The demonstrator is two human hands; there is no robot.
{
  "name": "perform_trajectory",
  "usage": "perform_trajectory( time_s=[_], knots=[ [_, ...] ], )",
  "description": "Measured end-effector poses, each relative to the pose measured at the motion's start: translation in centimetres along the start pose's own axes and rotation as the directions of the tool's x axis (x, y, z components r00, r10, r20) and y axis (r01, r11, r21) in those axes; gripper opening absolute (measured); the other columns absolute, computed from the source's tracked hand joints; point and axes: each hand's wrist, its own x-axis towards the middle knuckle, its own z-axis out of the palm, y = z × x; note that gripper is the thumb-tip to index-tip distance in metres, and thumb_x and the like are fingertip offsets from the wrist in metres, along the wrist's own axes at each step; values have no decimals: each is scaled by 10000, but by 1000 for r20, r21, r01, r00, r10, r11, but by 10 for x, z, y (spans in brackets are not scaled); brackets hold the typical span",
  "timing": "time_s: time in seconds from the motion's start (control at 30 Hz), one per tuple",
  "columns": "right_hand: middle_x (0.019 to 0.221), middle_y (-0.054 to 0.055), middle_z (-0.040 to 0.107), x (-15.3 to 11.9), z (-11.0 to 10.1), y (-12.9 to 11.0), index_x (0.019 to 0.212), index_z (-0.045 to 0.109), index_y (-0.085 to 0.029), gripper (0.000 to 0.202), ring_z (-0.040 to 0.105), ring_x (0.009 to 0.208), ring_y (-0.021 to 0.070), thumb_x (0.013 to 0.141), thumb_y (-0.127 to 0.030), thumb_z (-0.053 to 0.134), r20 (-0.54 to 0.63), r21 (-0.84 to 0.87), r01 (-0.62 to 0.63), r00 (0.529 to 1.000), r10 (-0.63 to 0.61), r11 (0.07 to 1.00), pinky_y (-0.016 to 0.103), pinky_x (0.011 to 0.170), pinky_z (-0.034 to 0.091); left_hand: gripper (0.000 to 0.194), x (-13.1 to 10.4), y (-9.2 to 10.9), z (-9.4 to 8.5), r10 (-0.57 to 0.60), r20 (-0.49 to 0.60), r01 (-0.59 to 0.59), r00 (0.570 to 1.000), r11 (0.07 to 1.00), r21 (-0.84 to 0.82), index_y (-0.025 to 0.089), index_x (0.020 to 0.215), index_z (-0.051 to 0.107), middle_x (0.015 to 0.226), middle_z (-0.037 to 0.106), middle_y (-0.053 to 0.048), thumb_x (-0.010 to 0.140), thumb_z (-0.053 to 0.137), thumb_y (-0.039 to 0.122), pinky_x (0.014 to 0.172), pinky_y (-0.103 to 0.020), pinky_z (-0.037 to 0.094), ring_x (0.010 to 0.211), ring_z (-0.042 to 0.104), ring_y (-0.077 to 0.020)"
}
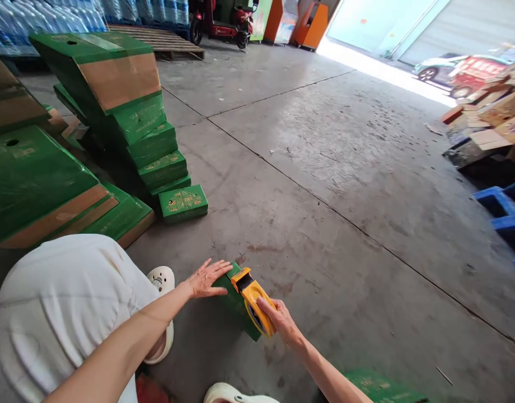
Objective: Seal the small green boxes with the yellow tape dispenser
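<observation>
A small green carton (pixel 236 309) stands on the concrete floor in front of me, partly covered by my hands. My right hand (pixel 277 316) is wrapped round a yellow tape dispenser (pixel 257 299), whose front end sits against the carton's top near the far edge. My left hand (pixel 209 279) lies on the carton's far left part with fingers stretched out, holding nothing. The tape itself is mostly hidden inside the dispenser.
Stacked small green cartons (pixel 163 165) rise at the left, one green box (pixel 183 202) beside them. Bigger green cartons (pixel 34 173) stand further left. Blue pallets (pixel 499 204) and flattened cardboard (pixel 488 140) lie right. Another green carton (pixel 379 386) shows at the bottom edge.
</observation>
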Motion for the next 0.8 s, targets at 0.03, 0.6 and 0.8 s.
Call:
perform_trajectory(
  time_s=[0.03,0.6,0.8],
  knots=[
    [627,18,611,1,0,-1,766,747,-120,723,467,570,116,733,-843,745,6,-8,5,1000,-5,1000,245,540,329,732,-1,-1,1,-100,-67,94,993,992,-81,345,1689,298,1707,413,-77,1028,516,572,1322,-595,174,1594,354,-298],
    [654,28,659,2,4,-15,771,764,-124,716,525,578,134,682,-834,788,19,-11,-60,998,60,998,248,567,382,1481,39,-6,-12,37,340,-28,940,999,-32,468,1693,126,1785,-226,-67,494,991,557,1181,-713,361,1612,131,-524],
    [638,25,630,3,-4,-12,764,753,-121,719,479,565,120,717,-838,762,40,-48,-63,997,65,997,242,542,341,1414,44,-8,-14,115,259,-117,959,993,-7,363,1662,304,1748,244,-130,443,976,609,1284,-622,231,1577,280,-466]
  ],
)
